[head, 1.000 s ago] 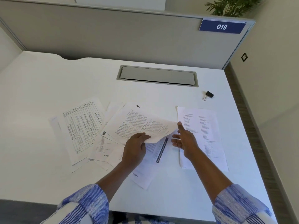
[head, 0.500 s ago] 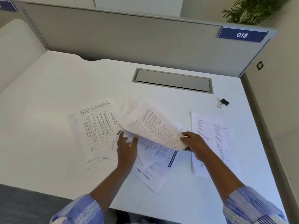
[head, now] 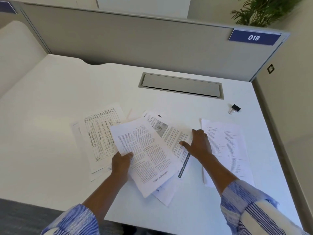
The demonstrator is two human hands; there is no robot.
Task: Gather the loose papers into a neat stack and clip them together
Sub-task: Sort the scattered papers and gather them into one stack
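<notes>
Papers (head: pixel 169 190) lie fanned mid-desk, only half gathered. The left hand (head: pixel 120 164) grips the two-column sheet (head: pixel 149 150); the right hand (head: pixel 198 144) presses flat on the next. Next, probably: collect the table sheet (head: pixel 101 133) at 9 o'clock and the list sheet (head: pixel 227 146) at 3. The binder clip (head: pixel 234 109) waits at 2.

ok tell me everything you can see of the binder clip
The binder clip is small, with a black body and silver wire handles that look like metal; the handles point toward the near left. It lies on the white desk near the far right corner, beyond the right-hand sheet and apart from every paper. It clamps nothing. The left hand, gripping a printed sheet, and the right hand, flat on another page, do not touch it.
</notes>
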